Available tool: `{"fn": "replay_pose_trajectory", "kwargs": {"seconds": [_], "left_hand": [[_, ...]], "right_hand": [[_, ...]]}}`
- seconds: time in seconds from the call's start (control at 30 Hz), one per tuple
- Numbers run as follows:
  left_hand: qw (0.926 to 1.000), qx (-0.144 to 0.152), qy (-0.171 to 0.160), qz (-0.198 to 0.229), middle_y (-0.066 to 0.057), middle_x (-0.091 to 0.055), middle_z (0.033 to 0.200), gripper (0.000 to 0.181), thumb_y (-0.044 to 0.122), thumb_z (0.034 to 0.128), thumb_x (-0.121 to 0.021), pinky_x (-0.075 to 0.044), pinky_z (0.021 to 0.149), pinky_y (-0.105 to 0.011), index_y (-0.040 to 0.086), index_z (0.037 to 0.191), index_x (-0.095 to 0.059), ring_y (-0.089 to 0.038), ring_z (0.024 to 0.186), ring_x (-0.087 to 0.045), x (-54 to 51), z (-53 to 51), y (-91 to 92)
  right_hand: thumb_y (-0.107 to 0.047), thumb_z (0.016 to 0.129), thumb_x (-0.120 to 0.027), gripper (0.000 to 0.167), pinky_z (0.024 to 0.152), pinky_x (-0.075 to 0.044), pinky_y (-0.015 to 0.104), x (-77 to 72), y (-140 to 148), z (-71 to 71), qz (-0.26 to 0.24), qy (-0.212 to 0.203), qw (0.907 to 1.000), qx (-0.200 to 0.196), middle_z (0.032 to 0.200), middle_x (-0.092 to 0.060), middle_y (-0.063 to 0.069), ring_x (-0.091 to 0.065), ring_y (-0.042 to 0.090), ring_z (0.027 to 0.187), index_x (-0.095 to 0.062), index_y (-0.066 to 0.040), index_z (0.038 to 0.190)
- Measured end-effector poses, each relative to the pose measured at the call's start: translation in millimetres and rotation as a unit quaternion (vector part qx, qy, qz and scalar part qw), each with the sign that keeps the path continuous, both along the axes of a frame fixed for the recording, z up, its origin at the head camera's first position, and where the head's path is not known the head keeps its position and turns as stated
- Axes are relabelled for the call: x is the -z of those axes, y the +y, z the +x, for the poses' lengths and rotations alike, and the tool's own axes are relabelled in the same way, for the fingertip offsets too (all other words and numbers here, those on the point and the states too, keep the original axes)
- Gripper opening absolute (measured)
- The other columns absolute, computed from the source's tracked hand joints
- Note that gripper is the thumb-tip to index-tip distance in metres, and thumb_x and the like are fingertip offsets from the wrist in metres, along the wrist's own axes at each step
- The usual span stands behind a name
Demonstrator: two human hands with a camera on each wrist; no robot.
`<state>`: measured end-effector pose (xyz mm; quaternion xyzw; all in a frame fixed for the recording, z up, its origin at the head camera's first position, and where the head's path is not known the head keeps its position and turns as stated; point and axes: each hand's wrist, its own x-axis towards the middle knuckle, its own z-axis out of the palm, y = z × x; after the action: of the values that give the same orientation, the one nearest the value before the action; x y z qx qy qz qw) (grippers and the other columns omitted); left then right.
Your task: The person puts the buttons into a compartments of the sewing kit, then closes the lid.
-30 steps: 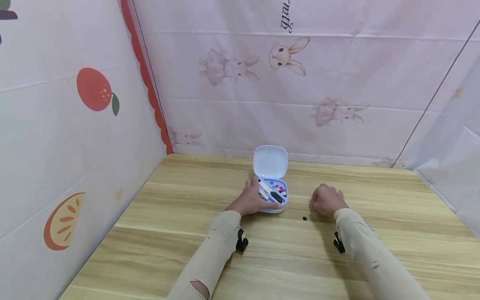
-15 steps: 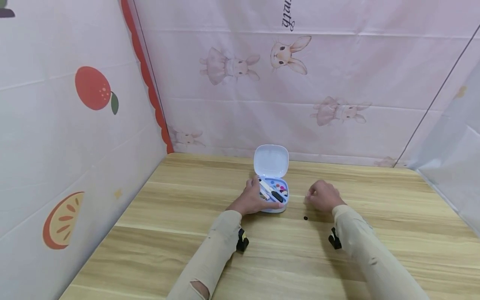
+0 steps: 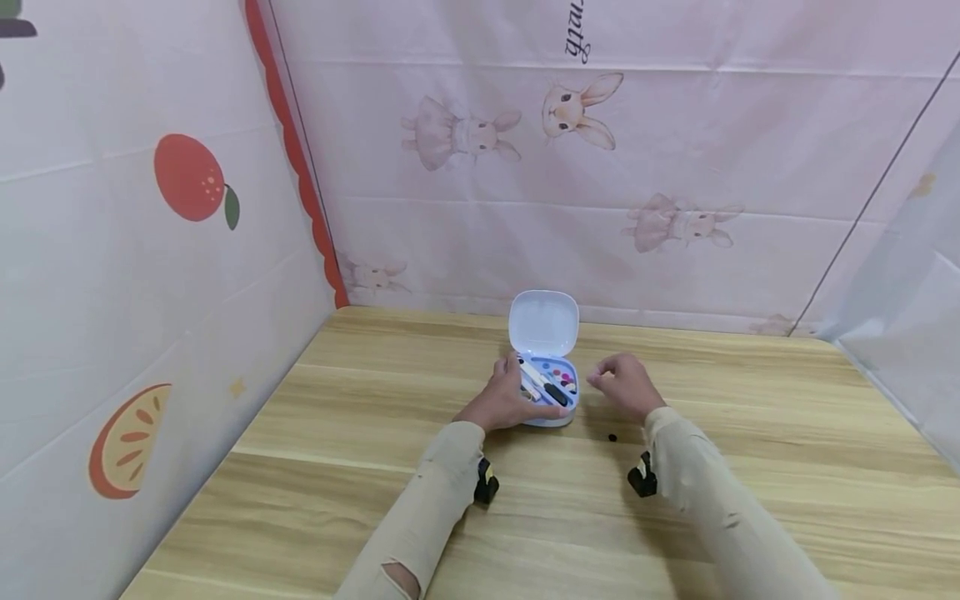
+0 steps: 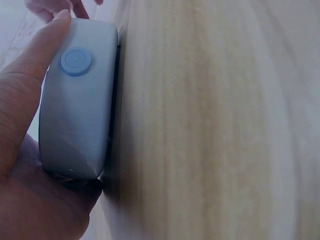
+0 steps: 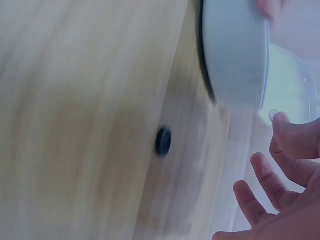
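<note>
An open sewing kit box (image 3: 551,421) stands on the table with its lid (image 3: 543,323) upright. In the left wrist view, the pale case (image 4: 80,115) shows a round blue catch (image 4: 76,61). My left hand (image 3: 501,402) grips the box from its left side, thumb along the front. Inside lie a black-handled tool (image 3: 555,393) and several coloured buttons (image 3: 564,378). Just right of the box is my right hand (image 3: 628,387), pinching a small pale button (image 5: 273,115) between thumb and forefinger. A black button (image 5: 163,142) lies on the table below that hand.
The wooden table (image 3: 360,375) meets a pink rabbit-print curtain (image 3: 480,242) at the back. A white fruit-print curtain (image 3: 247,333) runs along the left side, with another pale sheet (image 3: 907,333) on the right.
My right hand has moved left, closer to the open box. The left hand keeps its grip on the box, and the black button stays on the table.
</note>
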<state>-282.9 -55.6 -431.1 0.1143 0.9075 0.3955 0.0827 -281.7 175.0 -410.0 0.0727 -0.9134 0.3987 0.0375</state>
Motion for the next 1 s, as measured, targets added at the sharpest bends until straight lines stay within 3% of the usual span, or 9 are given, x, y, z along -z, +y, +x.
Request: {"fn": "replay_pose_trajectory", "kwargs": {"seconds": [0.3, 0.6, 0.8, 1.0], "left_hand": [[1.0000, 0.003, 0.008, -0.004, -0.013, -0.020, 0.158, 0.138, 0.068, 0.0689, -0.083, -0.039, 0.110, -0.050, 0.014, 0.164, 0.000, -0.030, 0.128, -0.042, 2.8, -2.5, 0.8], [0.9999, 0.008, 0.014, -0.004, -0.013, -0.022, 0.157, 0.139, 0.069, 0.0686, -0.083, -0.039, 0.109, -0.049, 0.014, 0.164, 0.002, -0.029, 0.128, -0.042, 1.7, -2.2, 1.6], [0.9998, 0.010, 0.019, -0.007, -0.013, -0.023, 0.155, 0.138, 0.068, 0.0694, -0.083, -0.039, 0.109, -0.048, 0.014, 0.164, 0.003, -0.028, 0.127, -0.042, 1.3, -2.7, 1.1], [0.9997, 0.011, 0.019, -0.008, -0.013, -0.024, 0.155, 0.138, 0.069, 0.0695, -0.083, -0.040, 0.108, -0.048, 0.014, 0.164, 0.002, -0.028, 0.126, -0.042, 1.2, -2.4, 0.6]], "right_hand": [[-0.012, 0.096, -0.065, 0.018, 0.075, -0.041, 0.035, -0.3, -19.3, -1.5, -0.035, -0.015, 0.9993, 0.004, 0.098, -0.066, 0.014, -0.052, 0.026, 0.091, -0.071, 0.004, 0.094], [-0.008, 0.095, -0.063, 0.017, 0.070, -0.042, 0.032, 8.4, -26.0, -5.7, -0.032, 0.000, 0.9995, 0.004, 0.089, -0.066, 0.012, -0.052, 0.022, 0.081, -0.072, 0.004, 0.087], [-0.009, 0.095, -0.065, 0.017, 0.075, -0.040, 0.035, 6.8, -27.6, -5.8, -0.010, 0.017, 0.9997, 0.013, 0.094, -0.066, 0.014, -0.053, 0.026, 0.088, -0.071, 0.004, 0.086], [-0.012, 0.094, -0.067, 0.015, 0.076, -0.039, 0.036, 7.4, -29.6, -5.6, -0.003, 0.007, 0.9995, 0.031, 0.103, -0.064, 0.016, -0.052, 0.028, 0.090, -0.072, 0.002, 0.089]]}}
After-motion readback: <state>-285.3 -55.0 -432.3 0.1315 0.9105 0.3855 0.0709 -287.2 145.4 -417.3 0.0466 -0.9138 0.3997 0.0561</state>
